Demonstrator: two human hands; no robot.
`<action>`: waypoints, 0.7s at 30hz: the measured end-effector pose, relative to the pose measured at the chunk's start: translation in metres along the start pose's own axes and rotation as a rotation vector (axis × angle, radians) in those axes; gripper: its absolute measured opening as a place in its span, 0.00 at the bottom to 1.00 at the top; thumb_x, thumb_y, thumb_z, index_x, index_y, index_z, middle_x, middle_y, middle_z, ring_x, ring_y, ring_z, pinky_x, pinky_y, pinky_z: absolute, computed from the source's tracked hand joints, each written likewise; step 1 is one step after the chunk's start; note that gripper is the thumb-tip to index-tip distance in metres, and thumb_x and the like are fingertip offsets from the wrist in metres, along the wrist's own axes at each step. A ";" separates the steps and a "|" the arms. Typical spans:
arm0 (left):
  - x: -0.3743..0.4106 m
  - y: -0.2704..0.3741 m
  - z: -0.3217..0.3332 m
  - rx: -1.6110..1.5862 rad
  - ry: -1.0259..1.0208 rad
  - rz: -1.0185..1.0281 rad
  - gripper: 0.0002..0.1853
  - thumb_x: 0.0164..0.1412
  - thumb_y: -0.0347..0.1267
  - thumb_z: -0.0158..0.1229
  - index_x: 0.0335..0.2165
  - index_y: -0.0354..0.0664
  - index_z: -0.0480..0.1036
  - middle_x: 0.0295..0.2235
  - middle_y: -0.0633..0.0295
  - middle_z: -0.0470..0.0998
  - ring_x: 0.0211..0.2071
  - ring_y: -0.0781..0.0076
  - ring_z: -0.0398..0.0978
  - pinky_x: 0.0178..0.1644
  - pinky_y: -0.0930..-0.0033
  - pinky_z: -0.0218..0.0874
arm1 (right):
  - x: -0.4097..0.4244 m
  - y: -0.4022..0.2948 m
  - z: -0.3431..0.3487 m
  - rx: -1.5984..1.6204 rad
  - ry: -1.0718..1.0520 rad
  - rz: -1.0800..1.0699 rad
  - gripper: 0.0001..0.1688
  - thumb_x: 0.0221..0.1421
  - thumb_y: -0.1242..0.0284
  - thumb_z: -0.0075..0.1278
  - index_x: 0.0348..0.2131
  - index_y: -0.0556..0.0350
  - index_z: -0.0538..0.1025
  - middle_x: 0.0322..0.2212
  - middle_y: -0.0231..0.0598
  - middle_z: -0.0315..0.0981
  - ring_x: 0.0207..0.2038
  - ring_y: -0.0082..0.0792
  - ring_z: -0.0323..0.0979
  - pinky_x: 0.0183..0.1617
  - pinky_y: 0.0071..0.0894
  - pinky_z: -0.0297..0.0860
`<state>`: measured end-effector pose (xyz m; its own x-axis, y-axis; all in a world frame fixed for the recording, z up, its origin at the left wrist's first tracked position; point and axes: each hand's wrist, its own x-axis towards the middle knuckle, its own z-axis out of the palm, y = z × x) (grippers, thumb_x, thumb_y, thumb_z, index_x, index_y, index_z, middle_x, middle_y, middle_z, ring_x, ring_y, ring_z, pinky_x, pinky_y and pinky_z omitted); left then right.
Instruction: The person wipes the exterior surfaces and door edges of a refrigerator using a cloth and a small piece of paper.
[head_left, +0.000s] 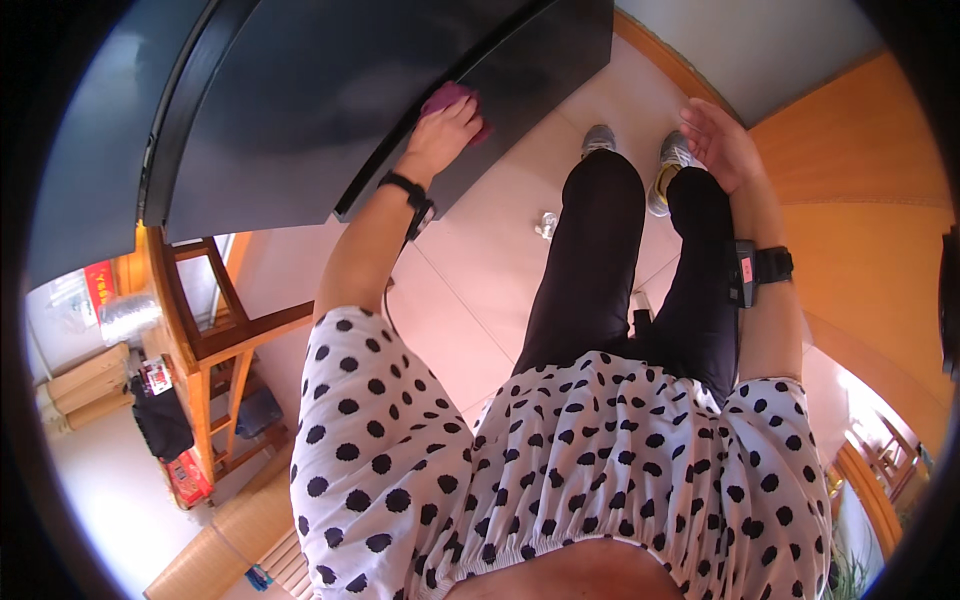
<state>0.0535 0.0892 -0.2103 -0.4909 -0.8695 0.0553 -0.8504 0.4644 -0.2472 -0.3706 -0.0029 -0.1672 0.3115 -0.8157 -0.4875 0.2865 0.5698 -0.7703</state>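
A crumpled maroon cloth (450, 96) is in my left hand (442, 139), pressed against a dark, glossy cabinet-like front (300, 112), possibly a refrigerator. The cloth lies over the black groove (397, 142) between a large upper panel and a narrower lower panel (532, 82). My fingers are spread across the cloth and cover part of it. On the other side, my right hand (720, 142) hangs above my shoe (675, 150), holding nothing, its fingers slightly curled and apart. Close beside it stands an orange-brown wooden panel (847, 135).
Pale tiles form the floor (465, 262), with a small shiny silvery object (547, 225) by my leg. At left are a wooden stand (196, 360), a black bag (161, 420) and a red box (187, 480). A woven mat (217, 544) lies lower down.
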 end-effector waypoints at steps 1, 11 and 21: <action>0.013 0.002 0.005 -0.025 -0.021 -0.001 0.11 0.52 0.29 0.47 0.37 0.48 0.71 0.50 0.63 0.66 0.52 0.68 0.65 0.44 0.65 0.66 | 0.002 0.001 -0.007 0.046 0.009 0.008 0.16 0.57 0.67 0.45 0.43 0.56 0.71 0.34 0.33 0.73 0.34 0.27 0.71 0.36 0.24 0.67; 0.048 0.027 0.142 -0.094 -0.274 -0.005 0.10 0.54 0.30 0.48 0.37 0.45 0.70 0.56 0.54 0.61 0.55 0.67 0.63 0.42 0.65 0.70 | 0.021 -0.003 -0.032 0.259 0.163 0.099 0.11 0.58 0.69 0.44 0.40 0.53 0.70 0.33 0.31 0.74 0.32 0.26 0.71 0.34 0.24 0.69; 0.075 0.062 0.344 -0.085 -0.582 0.068 0.12 0.54 0.30 0.49 0.36 0.42 0.75 0.47 0.57 0.71 0.44 0.67 0.73 0.34 0.65 0.70 | 0.012 -0.025 0.019 0.074 0.115 0.065 0.12 0.60 0.65 0.40 0.38 0.52 0.70 0.29 0.29 0.71 0.31 0.22 0.68 0.35 0.19 0.64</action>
<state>0.0291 -0.0054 -0.5541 -0.3805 -0.7755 -0.5038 -0.8448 0.5131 -0.1519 -0.3562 -0.0249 -0.1461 0.2266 -0.7803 -0.5829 0.3360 0.6244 -0.7052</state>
